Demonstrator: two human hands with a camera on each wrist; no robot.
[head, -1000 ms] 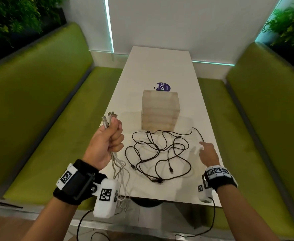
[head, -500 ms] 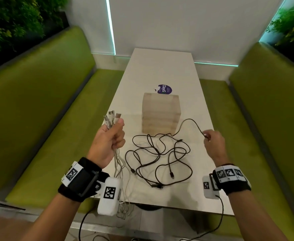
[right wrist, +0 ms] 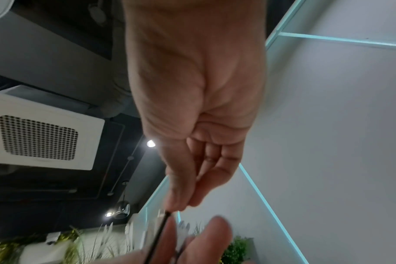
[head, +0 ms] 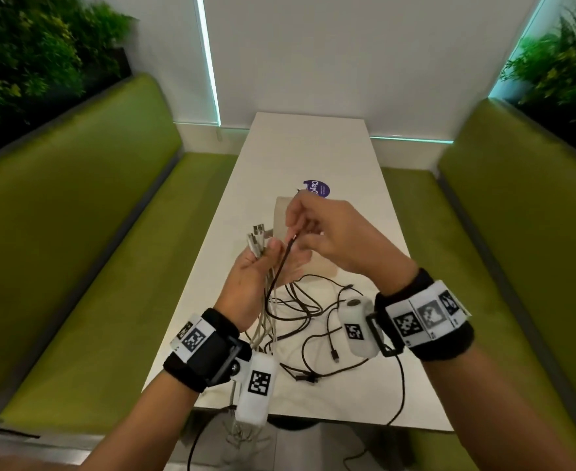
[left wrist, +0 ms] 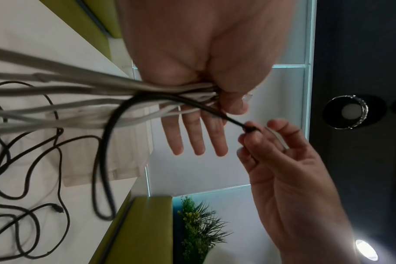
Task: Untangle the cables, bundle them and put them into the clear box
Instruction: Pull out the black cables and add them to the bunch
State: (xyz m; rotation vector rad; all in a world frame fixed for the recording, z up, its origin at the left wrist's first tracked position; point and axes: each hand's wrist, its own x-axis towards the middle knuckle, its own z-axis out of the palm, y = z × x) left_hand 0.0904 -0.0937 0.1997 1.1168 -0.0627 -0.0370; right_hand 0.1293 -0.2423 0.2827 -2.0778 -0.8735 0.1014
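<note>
My left hand (head: 254,268) is raised over the table, its thumb pinning a bunch of white cables (head: 263,321) against the palm while the fingers stretch out; the plugs (head: 256,236) stick out above. In the left wrist view the white cables (left wrist: 79,92) run under the thumb of my left hand (left wrist: 199,71). My right hand (head: 324,232) pinches the end of a black cable (head: 281,266) and holds it at the left palm. The rest of the black cable (head: 314,317) lies tangled on the table. The clear box (head: 281,215) stands behind my hands, mostly hidden.
The white table (head: 310,147) is narrow, with green benches on the left (head: 92,232) and right (head: 518,249). A purple sticker (head: 318,188) lies beyond the box. A wrist camera's lead (head: 401,385) hangs over the near edge.
My right hand lifted the black cable's end from the table's right side and carried it left to my left hand. The left hand's fingers uncurled, the thumb still pinning the white cables.
</note>
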